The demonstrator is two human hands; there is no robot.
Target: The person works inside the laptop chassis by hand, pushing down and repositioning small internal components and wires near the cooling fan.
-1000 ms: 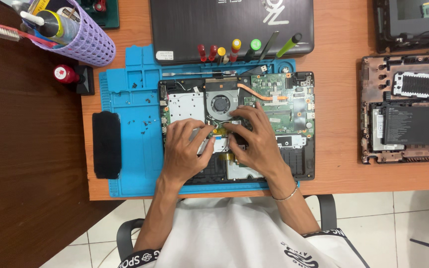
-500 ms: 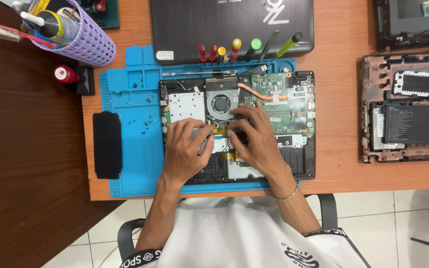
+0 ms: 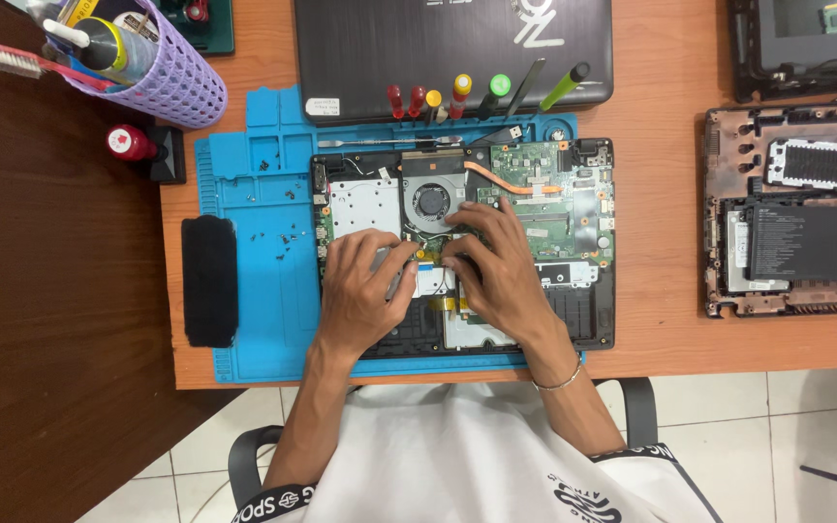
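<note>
This is a repair workshop for computers. An opened laptop (image 3: 462, 247) with its insides showing lies on a blue work mat (image 3: 254, 252) on the desk (image 3: 661, 194). Screwdrivers (image 3: 457, 97) stand in a row behind it. More taken-apart laptop parts (image 3: 796, 223) sit nearby, and a purple tool cup (image 3: 162, 73).

I count two bare hands, left (image 3: 365, 291) and right (image 3: 496, 271), one opened grey laptop base (image 3: 573, 242), one blue silicone work mat (image 3: 254, 281), one purple mesh tool cup (image 3: 171, 82).
</note>
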